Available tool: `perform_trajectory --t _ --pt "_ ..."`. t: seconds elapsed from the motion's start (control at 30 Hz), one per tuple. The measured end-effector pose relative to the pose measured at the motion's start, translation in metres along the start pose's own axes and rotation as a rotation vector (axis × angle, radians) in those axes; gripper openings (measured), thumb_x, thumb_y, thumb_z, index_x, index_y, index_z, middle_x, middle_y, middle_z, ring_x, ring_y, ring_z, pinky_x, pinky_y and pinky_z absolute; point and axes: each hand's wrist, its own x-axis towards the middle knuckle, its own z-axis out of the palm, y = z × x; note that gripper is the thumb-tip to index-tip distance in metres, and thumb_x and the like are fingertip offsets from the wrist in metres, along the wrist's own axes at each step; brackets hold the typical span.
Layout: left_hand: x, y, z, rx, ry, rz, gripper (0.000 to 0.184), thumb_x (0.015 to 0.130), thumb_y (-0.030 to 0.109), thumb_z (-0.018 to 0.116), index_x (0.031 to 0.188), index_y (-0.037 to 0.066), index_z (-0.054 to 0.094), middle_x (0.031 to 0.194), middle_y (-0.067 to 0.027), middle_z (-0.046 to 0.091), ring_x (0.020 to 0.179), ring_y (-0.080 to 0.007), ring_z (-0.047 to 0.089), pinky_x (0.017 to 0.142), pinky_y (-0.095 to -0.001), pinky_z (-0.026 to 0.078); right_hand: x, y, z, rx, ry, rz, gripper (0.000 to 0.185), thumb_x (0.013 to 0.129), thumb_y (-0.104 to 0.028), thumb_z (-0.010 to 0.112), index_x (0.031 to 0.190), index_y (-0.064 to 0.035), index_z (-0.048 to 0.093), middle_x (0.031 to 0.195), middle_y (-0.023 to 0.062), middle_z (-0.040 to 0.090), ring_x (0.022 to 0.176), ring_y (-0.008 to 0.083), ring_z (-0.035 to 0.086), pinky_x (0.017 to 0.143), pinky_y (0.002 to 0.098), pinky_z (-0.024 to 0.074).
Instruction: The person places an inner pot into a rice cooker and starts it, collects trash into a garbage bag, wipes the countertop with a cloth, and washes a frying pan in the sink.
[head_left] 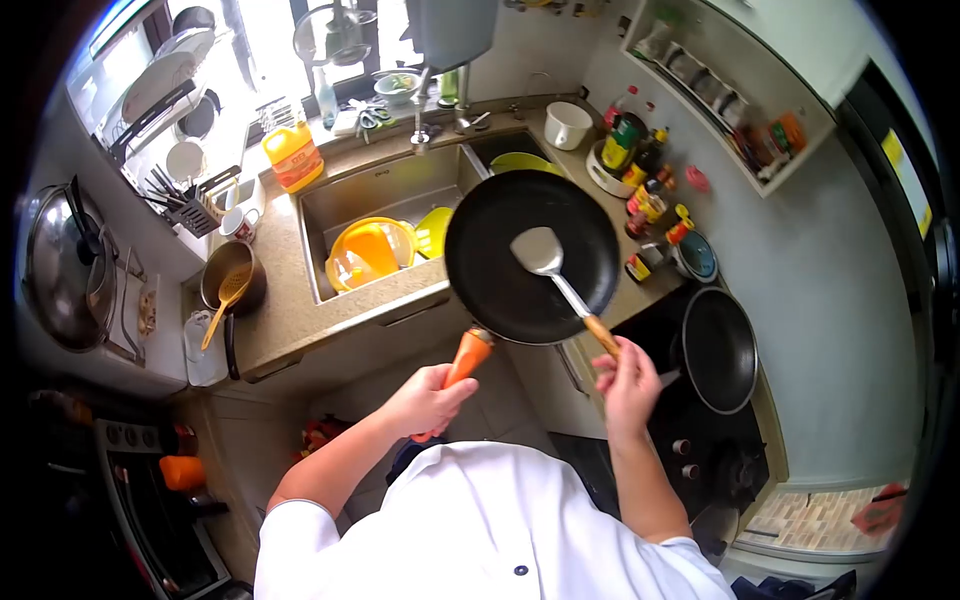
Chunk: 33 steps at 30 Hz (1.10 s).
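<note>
Beside sink [385,190], left hand [425,402] gripping pan [515,300], right hand [628,388] pinching spatula [572,297] slanting forward-left

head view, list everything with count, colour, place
Frying pan: 1, black, centre
Spatula: 1, silver, over frying pan
Other pan: 1, black, right
Stove: 1, black, right
Sink: 1, silver, ahead
Containers: several, yellow and orange, in sink
Jug: 1, yellow, behind sink
Saucepan: 1, brown, left counter
Skimmer: 1, yellow, across saucepan
Mug: 1, white, behind saucepan
Pot: 1, white, back right
Bottles: several, mixed colours, back right
Shelf: 1, white, upper right
Oven: 1, dark, lower left
Small clutter: uncounted, mixed, along window
Shirt: 1, white, bottom
Left hand: 1, on frying pan handle
Right hand: 1, on spatula handle
</note>
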Motion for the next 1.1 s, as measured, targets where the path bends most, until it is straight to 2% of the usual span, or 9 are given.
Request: perform_trajectory --t 0.1,0.23,0.43,0.57,0.67,0.77,0.9,1.0,1.1 --pt "-0.002 -0.008 -0.057 -0.039 0.063 -0.034 0.027 0.104 0.030 0.056 0.091 0.007 0.048 0.057 0.0023 0.047 0.041 -0.0086 0.047 0.040 -0.0266 0.040 0.015 0.026 0.076 -0.033 -0.120 0.068 0.032 0.106 -0.028 0.052 0.112 0.0004 0.065 0.086 0.0066 0.069 0.057 0.0044 0.055 0.052 0.0198 0.0461" --pt "0.010 -0.027 -0.112 -0.185 0.106 -0.094 0.028 0.104 0.031 0.055 0.089 0.009 0.048 0.058 0.0025 0.045 0.041 -0.0096 0.046 0.040 -0.0280 0.040 0.032 0.060 0.144 -0.164 -0.363 0.050 0.032 0.098 -0.017 0.066 0.121 0.0041 0.062 0.087 0.0057 0.069 0.068 0.0076 0.063 0.058 0.0214 0.0525" --pt "0.044 -0.040 -0.155 -0.347 0.136 -0.163 0.030 0.104 0.032 0.055 0.084 0.012 0.045 0.057 0.0036 0.042 0.041 -0.0105 0.044 0.041 -0.0289 0.040 0.079 0.080 0.197 -0.565 -0.592 -0.321 0.036 0.091 -0.029 0.073 0.114 -0.0011 0.067 0.080 0.0124 0.069 0.070 0.0232 0.067 0.065 0.0371 0.0532" --pt "0.093 -0.040 -0.179 -0.323 0.162 -0.169 0.029 0.104 0.031 0.055 0.084 0.012 0.045 0.057 0.0033 0.042 0.041 -0.0113 0.044 0.041 -0.0295 0.040 0.129 0.084 0.222 -0.645 -0.830 -0.258 0.036 0.088 -0.034 0.073 0.106 -0.0022 0.069 0.083 0.0151 0.069 0.076 0.0288 0.068 0.069 0.0380 0.0531" --pt "0.135 -0.040 -0.195 -0.218 0.201 -0.161 0.028 0.104 0.030 0.055 0.084 0.013 0.045 0.056 0.0031 0.041 0.041 -0.0118 0.044 0.041 -0.0299 0.040 0.194 0.105 0.218 -0.693 -0.661 -0.307 0.037 0.088 -0.035 0.073 0.104 -0.0025 0.069 0.086 0.0146 0.069 0.077 0.0292 0.068 0.070 0.0379 0.0537" --pt "0.173 -0.041 -0.206 -0.244 0.199 -0.174 0.028 0.104 0.029 0.055 0.084 0.013 0.044 0.055 0.0031 0.042 0.040 -0.0112 0.044 0.040 -0.0293 0.039 0.266 0.136 0.181 -0.978 -0.412 -0.387 0.046 0.084 -0.034 0.075 0.111 0.0026 0.067 0.113 0.0214 0.065 0.103 0.0376 0.063 0.089 0.0444 0.0516" --pt "0.212 -0.026 -0.218 -0.253 0.202 -0.189 0.026 0.105 0.028 0.054 0.086 0.013 0.045 0.054 0.0028 0.044 0.039 -0.0098 0.043 0.040 -0.0278 0.039 0.333 0.168 0.156 -1.111 -0.449 -0.408 0.044 0.082 -0.029 0.078 0.110 0.0018 0.066 0.111 0.0186 0.063 0.104 0.0375 0.061 0.092 0.0440 0.0499" --pt "0.237 -0.020 -0.215 -0.250 0.219 -0.227 0.024 0.105 0.028 0.054 0.089 0.012 0.045 0.053 0.0029 0.043 0.038 -0.0095 0.041 0.039 -0.0271 0.037 0.351 0.156 0.210 -0.790 -0.538 -0.453 0.038 0.086 -0.031 0.076 0.106 0.0000 0.067 0.106 0.0174 0.064 0.097 0.0356 0.063 0.083 0.0419 0.0521" --pt "0.259 -0.010 -0.211 -0.397 0.225 -0.250 0.026 0.104 0.030 0.055 0.089 0.011 0.046 0.054 0.0028 0.044 0.038 -0.0092 0.041 0.037 -0.0271 0.036 0.352 0.152 0.277 -0.821 -0.674 -0.446 0.040 0.083 -0.037 0.077 0.099 -0.0017 0.066 0.097 0.0150 0.065 0.094 0.0347 0.064 0.079 0.0431 0.0524"
